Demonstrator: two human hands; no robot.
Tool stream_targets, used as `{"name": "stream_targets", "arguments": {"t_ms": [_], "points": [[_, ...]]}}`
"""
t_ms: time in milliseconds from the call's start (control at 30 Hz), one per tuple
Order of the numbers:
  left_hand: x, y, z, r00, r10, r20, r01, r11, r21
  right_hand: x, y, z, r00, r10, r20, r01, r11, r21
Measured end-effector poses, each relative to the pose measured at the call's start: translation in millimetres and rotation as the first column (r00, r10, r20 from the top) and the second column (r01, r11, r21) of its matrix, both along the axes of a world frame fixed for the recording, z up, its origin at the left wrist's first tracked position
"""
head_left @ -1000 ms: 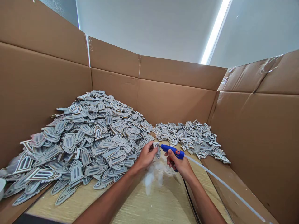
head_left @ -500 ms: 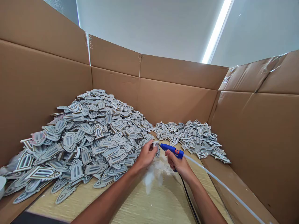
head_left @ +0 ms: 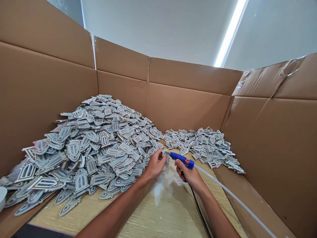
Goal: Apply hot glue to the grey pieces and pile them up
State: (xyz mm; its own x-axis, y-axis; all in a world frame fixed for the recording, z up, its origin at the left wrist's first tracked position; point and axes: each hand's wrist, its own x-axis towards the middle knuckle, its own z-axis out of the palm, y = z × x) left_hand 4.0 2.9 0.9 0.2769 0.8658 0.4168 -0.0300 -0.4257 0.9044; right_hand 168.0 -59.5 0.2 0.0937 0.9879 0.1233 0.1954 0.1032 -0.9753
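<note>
My left hand (head_left: 156, 163) pinches a small grey-white arched piece (head_left: 166, 159) over the middle of the table. A blue glue gun (head_left: 182, 160) is in my right hand (head_left: 188, 173), its fingers wrapped round the handle. The gun's metal nozzle points left and meets the piece's upper edge, or stops just short of it; I cannot tell which. From the gun's rear a long translucent glue stick (head_left: 237, 198) runs down to the right, and a black cord hangs below the handle.
A tall pile of similar arched pieces (head_left: 99, 148) covers the left side of the wooden table (head_left: 158, 221). Behind the gun lies a smaller pile (head_left: 201, 143). Cardboard walls (head_left: 188, 105) surround the table. A white bowl's rim (head_left: 2, 197) shows at far left.
My two hands, the piece and the glue gun have hardly moved. The lower end of the translucent glue stick has shifted slightly left.
</note>
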Motion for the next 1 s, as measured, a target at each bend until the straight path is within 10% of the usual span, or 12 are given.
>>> {"name": "stream_targets", "arguments": {"t_ms": [500,733,1000], "points": [[-4.4,-0.2,-4.3,0.986,0.100,-0.134,-0.088,0.992,0.092,-12.4,-10.5,11.1,0.971,-0.034,0.238,-0.015,0.979,0.202],[-4.4,7.4,-8.9,0.985,0.096,-0.146,-0.086,0.994,0.071,-12.5,-9.9,2.4,0.837,-0.172,0.519,-0.010,0.944,0.330],[-1.1,12.7,-15.4,0.990,0.110,-0.089,-0.115,0.992,-0.052,-3.3,-6.8,11.2,0.870,-0.412,0.271,0.278,0.864,0.419]]}}
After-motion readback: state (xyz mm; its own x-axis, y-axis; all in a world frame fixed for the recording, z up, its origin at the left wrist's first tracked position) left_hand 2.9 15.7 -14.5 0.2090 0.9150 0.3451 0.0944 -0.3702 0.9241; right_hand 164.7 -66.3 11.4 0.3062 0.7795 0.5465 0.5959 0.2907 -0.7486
